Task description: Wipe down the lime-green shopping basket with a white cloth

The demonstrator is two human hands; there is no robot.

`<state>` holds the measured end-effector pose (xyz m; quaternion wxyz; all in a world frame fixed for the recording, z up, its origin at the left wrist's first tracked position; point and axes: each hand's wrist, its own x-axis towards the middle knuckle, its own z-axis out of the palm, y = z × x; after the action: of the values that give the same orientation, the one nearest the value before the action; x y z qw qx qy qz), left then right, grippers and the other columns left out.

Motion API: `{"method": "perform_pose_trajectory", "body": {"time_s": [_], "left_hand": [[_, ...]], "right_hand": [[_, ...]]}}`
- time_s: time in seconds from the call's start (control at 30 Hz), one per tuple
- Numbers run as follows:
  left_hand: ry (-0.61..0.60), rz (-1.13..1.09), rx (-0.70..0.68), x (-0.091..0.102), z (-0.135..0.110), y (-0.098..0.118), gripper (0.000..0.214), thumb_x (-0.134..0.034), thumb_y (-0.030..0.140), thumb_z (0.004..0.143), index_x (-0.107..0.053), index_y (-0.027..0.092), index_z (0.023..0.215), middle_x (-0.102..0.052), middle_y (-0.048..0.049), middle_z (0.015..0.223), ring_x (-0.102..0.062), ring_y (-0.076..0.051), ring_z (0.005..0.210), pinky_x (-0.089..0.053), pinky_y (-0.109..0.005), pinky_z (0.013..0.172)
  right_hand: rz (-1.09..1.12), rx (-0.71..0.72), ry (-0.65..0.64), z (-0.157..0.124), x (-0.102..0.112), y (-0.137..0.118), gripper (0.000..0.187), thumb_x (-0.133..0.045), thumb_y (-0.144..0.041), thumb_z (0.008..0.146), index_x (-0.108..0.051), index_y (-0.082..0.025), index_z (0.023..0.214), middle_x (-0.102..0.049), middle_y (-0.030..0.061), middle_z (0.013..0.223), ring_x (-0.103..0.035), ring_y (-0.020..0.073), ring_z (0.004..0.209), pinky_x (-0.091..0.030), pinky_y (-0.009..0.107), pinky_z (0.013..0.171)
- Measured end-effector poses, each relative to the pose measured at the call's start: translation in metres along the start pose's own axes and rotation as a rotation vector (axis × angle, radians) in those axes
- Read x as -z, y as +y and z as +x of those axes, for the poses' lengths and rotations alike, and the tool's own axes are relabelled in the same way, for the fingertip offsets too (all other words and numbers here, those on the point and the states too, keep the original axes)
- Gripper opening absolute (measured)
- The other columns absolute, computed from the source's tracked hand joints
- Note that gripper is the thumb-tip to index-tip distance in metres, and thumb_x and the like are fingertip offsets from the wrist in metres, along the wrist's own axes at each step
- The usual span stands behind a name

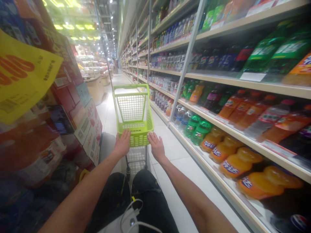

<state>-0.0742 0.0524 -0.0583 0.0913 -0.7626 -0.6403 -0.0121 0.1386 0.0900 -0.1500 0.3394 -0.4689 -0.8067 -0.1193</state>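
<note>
A lime-green shopping cart with an empty basket stands in the aisle in front of me. My left hand rests on the near left corner of the basket's rim, its fingers curled over the edge. On the near right corner lies my right hand, with its fingers bent over the rim in the same way. Both forearms reach forward from the bottom of the view.
Shelves of soft-drink bottles, orange and green, run along the right. Stacked red cartons with a yellow price sign crowd the left. The white tiled floor of the aisle runs far ahead.
</note>
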Motion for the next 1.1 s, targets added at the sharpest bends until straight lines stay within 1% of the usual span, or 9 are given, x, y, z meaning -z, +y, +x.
{"method": "perform_pose_trajectory", "body": {"time_s": [0.1,0.17,0.23,0.33,0.4,0.53,0.7,0.93,1.1], "left_hand": [[-0.078,-0.006,0.043,0.004,0.005,-0.016,0.071,-0.034,0.007,0.073,-0.015,0.012,0.141,-0.015,-0.0099,0.150,-0.011,-0.022,0.138,-0.012,-0.057,0.108],[-0.123,-0.012,0.031,0.006,0.005,-0.022,0.070,-0.034,0.007,0.073,-0.016,0.014,0.141,-0.017,-0.0092,0.150,-0.013,-0.022,0.138,-0.011,-0.059,0.107],[-0.143,-0.021,0.028,0.007,0.002,-0.023,0.070,-0.034,0.007,0.073,-0.017,0.013,0.141,-0.016,-0.0090,0.150,-0.012,-0.022,0.138,-0.012,-0.060,0.106],[-0.128,-0.042,0.040,0.007,-0.004,-0.022,0.069,-0.033,0.007,0.074,-0.018,0.012,0.140,-0.016,-0.0095,0.150,-0.012,-0.022,0.138,-0.013,-0.059,0.106],[-0.117,-0.054,0.043,0.006,-0.008,-0.020,0.069,-0.034,0.008,0.074,-0.018,0.012,0.140,-0.017,-0.0097,0.150,-0.013,-0.022,0.137,-0.013,-0.058,0.107],[-0.129,-0.070,0.039,0.005,-0.020,-0.018,0.072,-0.037,0.010,0.072,-0.015,0.012,0.141,-0.015,-0.0096,0.150,-0.011,-0.024,0.138,-0.013,-0.058,0.107],[-0.106,-0.115,0.073,0.002,-0.036,-0.012,0.075,-0.039,0.012,0.070,-0.015,0.012,0.141,-0.015,-0.0096,0.150,-0.010,-0.024,0.138,-0.015,-0.058,0.106],[-0.117,-0.136,0.057,0.010,-0.049,0.005,0.077,-0.043,0.018,0.069,-0.016,0.013,0.141,-0.015,-0.0091,0.150,-0.012,-0.024,0.137,-0.013,-0.057,0.107],[-0.127,-0.107,0.032,0.015,-0.050,0.021,0.080,-0.044,0.018,0.067,-0.016,0.009,0.140,-0.014,-0.0108,0.150,-0.010,-0.025,0.138,-0.008,-0.056,0.108]], "right_hand": [[0.007,0.021,-0.189,-0.014,-0.007,0.007,0.051,-0.034,0.002,0.079,-0.052,-0.018,0.123,-0.047,0.0091,0.134,-0.033,0.0234,0.130,-0.029,0.049,0.101],[0.015,0.025,-0.218,-0.021,-0.006,0.009,0.053,-0.034,0.003,0.078,-0.052,-0.019,0.122,-0.049,0.0088,0.133,-0.036,0.0226,0.129,-0.030,0.047,0.101],[0.022,-0.005,-0.111,-0.018,0.004,0.007,0.053,-0.033,0.002,0.079,-0.050,-0.019,0.124,-0.046,0.0086,0.135,-0.033,0.0214,0.130,-0.029,0.046,0.102],[0.049,-0.085,0.123,0.006,0.026,-0.001,0.051,-0.031,-0.002,0.082,-0.045,-0.018,0.129,-0.040,0.0094,0.139,-0.024,0.0198,0.134,-0.025,0.045,0.105],[0.076,-0.104,0.167,0.025,0.034,-0.009,0.049,-0.032,-0.005,0.083,-0.044,-0.019,0.129,-0.039,0.0102,0.140,-0.024,0.0203,0.134,-0.025,0.046,0.105],[0.107,-0.097,0.045,0.045,0.022,-0.023,0.046,-0.033,-0.007,0.084,-0.047,-0.018,0.126,-0.042,0.0128,0.137,-0.029,0.0242,0.131,-0.030,0.049,0.100],[0.120,-0.125,-0.017,0.041,0.002,-0.028,0.052,-0.033,0.000,0.077,-0.047,-0.013,0.125,-0.043,0.0145,0.136,-0.028,0.0273,0.132,-0.031,0.052,0.099],[0.151,-0.060,-0.132,0.044,0.017,-0.007,0.059,-0.038,0.002,0.070,-0.048,-0.016,0.125,-0.044,0.0126,0.136,-0.030,0.0265,0.131,-0.031,0.052,0.099],[0.124,-0.090,-0.205,0.051,0.030,-0.001,0.050,-0.038,-0.002,0.076,-0.050,-0.013,0.123,-0.045,0.0155,0.134,-0.031,0.0288,0.130,-0.032,0.052,0.098]]}}
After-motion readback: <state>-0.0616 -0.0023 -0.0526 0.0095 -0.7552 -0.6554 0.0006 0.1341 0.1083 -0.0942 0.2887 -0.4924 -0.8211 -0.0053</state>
